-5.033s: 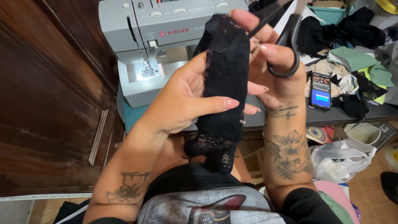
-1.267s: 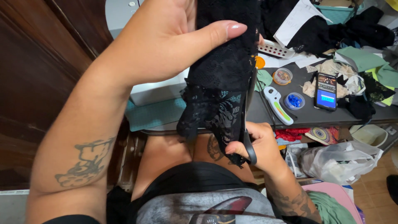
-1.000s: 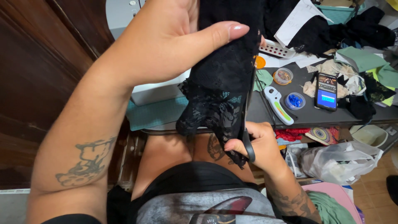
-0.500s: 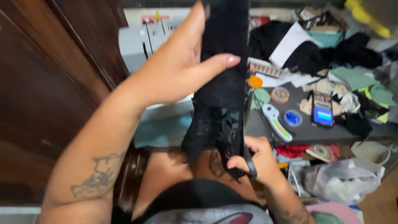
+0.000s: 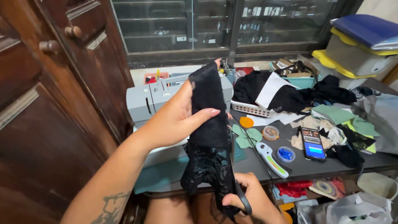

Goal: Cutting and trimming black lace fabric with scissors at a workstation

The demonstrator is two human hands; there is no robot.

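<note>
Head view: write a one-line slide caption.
Left hand holds up black lace fabric strip; right hand cuts with black-handled scissors.

Left hand [image 5: 178, 118] raised, thumb pinching; right hand [image 5: 248, 199] low, fingers curled shut.

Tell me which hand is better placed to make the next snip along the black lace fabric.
Right. The right hand already holds the scissors at the lace fabric's lower edge, blades pointing up along it. The left hand is busy holding the fabric upright.
</note>
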